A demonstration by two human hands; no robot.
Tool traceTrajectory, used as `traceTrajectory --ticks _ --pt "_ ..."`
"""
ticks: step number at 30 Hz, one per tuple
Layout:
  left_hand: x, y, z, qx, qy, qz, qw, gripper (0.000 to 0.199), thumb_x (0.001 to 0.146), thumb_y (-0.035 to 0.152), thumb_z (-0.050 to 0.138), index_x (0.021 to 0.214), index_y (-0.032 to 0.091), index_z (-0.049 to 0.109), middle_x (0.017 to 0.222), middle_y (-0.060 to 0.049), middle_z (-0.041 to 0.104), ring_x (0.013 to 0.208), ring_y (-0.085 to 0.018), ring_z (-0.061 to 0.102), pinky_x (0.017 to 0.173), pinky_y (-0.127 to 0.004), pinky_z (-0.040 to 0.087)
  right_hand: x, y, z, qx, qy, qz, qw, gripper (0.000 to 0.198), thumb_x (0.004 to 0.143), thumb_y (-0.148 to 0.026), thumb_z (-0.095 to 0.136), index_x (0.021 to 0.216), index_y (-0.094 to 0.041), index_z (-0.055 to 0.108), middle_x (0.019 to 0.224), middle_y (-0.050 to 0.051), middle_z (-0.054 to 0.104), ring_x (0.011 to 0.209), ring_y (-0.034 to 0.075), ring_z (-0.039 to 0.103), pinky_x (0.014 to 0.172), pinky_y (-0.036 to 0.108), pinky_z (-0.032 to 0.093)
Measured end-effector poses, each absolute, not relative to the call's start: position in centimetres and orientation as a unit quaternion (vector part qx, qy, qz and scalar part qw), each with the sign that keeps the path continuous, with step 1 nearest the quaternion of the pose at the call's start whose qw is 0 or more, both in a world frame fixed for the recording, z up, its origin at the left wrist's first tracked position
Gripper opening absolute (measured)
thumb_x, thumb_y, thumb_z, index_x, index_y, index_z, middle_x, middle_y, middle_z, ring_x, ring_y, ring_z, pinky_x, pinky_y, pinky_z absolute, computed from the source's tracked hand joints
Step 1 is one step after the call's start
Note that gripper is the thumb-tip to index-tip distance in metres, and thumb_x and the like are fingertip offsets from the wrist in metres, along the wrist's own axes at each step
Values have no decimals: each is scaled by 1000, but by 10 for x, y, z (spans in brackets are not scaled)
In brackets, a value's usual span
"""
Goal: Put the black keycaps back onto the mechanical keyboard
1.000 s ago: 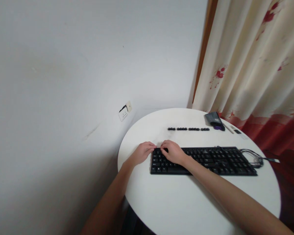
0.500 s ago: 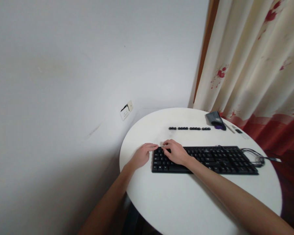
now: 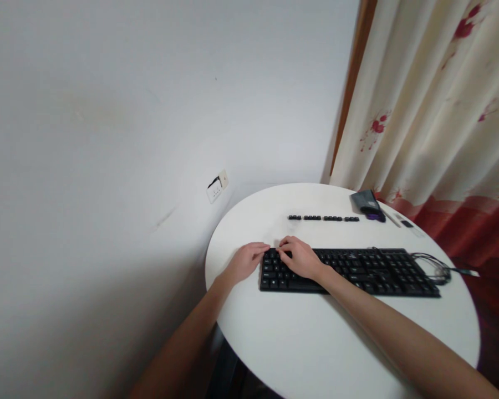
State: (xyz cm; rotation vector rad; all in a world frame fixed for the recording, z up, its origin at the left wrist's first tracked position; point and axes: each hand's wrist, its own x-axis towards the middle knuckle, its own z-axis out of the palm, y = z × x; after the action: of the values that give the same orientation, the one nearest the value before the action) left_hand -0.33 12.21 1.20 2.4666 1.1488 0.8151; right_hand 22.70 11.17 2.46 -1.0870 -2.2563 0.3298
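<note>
A black keyboard [image 3: 357,271] lies on the round white table [image 3: 291,343]. My left hand [image 3: 245,260] is at its upper left corner, with fingers stretched out and fingertips touching the edge; it holds nothing I can see. Over the upper left keys is my right hand [image 3: 298,257], thumb and fingers bent toward each other in a pinch. A tiny pale thing shows at its fingertips, too small to name. Behind the keyboard, several loose black keycaps [image 3: 312,218] stand in a row of small groups.
A coiled cable [image 3: 434,269] lies at the keyboard's right end. At the back right are a dark grey pouch [image 3: 362,200] with something purple, a pale stick [image 3: 391,216] and a small black item [image 3: 407,224]. A wall with a socket [image 3: 214,192] borders the left; a curtain [image 3: 416,122] hangs right.
The whole view has shifted slightly, so everything sits a little farther right. Both hands keep nearly the same places at the keyboard's upper left, with only slight finger movement.
</note>
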Motion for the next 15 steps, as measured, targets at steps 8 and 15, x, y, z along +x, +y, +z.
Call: traceTrajectory --ticks 8,15 --pt "-9 118 7 850 415 305 113 56 85 0 38 128 24 63 128 -5 64 118 -18 58 108 -40 43 228 112 26 -412 -853 118 297 22 94 -21 50 94 -19 71 98 7 68 97 19 61 88 30 45" --pt "-7 113 11 856 409 299 101 60 79 -2 38 124 25 66 125 -4 65 116 -19 57 107 -39 44 230 113 26 -417 -857 105 285 36 81 -1 48 101 -19 72 105 7 68 103 20 60 93 30 44"
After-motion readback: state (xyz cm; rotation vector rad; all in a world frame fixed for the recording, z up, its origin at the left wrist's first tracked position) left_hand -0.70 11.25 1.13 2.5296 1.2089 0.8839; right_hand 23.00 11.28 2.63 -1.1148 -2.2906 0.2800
